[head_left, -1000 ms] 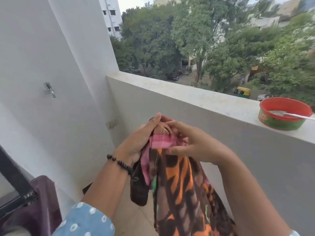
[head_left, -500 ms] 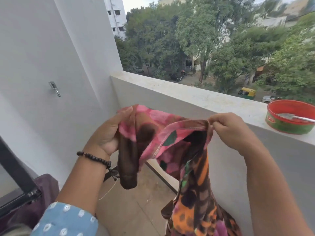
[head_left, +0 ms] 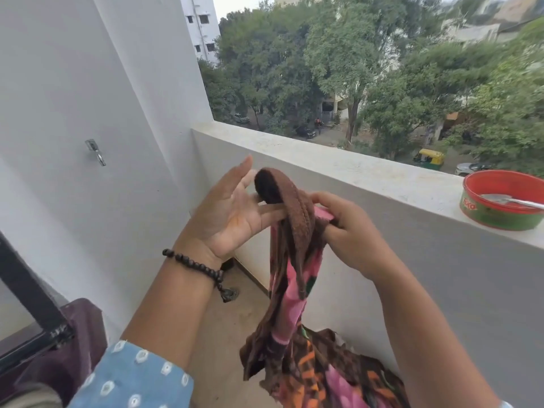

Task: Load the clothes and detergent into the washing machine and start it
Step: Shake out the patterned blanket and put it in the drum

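Note:
A patterned garment [head_left: 297, 334] in pink, orange and brown hangs in front of me over the balcony floor. Its brown band [head_left: 290, 201] loops up between my hands. My right hand [head_left: 344, 228] grips the bunched top of the garment with curled fingers. My left hand [head_left: 232, 210] is beside it with palm up and fingers straight, and its lower fingers touch the band. A black bead bracelet sits on my left wrist. No washing machine shows plainly; a dark frame [head_left: 32, 313] with purple cloth [head_left: 76, 343] under it is at the lower left.
A red and green tin [head_left: 500, 204] with a spoon in it stands on the white parapet ledge [head_left: 353, 172] at the right. A grey wall with a metal hook [head_left: 95, 151] is at the left. Trees and a street lie beyond the parapet.
My hands, which held the garment spread apart, have come together. The cloth is now bunched in my right hand and my left hand has let go and opened.

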Action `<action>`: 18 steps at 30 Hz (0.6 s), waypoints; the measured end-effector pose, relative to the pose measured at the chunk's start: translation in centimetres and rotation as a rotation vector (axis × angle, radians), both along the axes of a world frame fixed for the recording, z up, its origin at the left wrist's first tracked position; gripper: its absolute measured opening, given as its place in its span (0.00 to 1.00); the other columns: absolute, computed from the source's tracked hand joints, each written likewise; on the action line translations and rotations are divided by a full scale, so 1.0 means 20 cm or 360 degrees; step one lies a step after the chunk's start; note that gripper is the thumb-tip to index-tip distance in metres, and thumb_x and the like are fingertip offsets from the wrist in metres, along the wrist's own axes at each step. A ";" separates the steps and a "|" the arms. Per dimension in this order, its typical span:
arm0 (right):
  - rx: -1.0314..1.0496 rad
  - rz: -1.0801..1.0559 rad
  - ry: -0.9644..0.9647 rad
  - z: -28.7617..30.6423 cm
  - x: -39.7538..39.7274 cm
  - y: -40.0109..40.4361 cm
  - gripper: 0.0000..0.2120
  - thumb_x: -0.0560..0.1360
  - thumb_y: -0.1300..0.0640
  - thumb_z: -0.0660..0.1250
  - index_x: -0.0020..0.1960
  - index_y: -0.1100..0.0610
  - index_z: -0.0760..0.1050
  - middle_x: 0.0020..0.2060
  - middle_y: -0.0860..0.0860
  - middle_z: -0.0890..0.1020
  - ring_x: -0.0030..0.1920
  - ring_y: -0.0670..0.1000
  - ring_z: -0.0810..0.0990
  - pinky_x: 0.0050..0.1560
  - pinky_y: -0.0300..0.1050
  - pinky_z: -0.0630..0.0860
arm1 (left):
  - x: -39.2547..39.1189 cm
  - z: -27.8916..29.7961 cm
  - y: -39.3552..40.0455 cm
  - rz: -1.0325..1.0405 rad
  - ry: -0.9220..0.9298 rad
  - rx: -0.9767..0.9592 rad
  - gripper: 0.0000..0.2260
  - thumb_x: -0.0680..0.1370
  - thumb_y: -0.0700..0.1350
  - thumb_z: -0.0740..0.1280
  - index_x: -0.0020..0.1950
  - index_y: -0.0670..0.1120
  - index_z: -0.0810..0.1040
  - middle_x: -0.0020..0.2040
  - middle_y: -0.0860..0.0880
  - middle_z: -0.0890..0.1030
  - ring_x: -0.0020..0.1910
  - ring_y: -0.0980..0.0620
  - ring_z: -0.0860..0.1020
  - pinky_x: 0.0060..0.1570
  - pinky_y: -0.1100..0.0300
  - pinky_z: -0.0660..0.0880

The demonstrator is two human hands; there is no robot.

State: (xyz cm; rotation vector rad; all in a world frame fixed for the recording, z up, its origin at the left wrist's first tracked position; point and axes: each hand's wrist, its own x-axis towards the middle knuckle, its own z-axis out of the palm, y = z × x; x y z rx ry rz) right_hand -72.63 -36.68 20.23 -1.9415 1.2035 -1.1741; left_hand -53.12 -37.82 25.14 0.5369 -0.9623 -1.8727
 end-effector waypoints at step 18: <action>-0.0050 -0.0428 -0.0802 0.03 -0.15 -0.01 0.14 0.78 0.64 0.61 0.43 0.49 0.81 0.38 0.48 0.85 0.44 0.53 0.83 0.51 0.59 0.80 | -0.04 -0.06 0.00 0.1314 -0.0887 -0.0748 0.27 0.69 0.20 0.54 0.55 0.46 0.77 0.55 0.48 0.82 0.55 0.55 0.80 0.55 0.60 0.76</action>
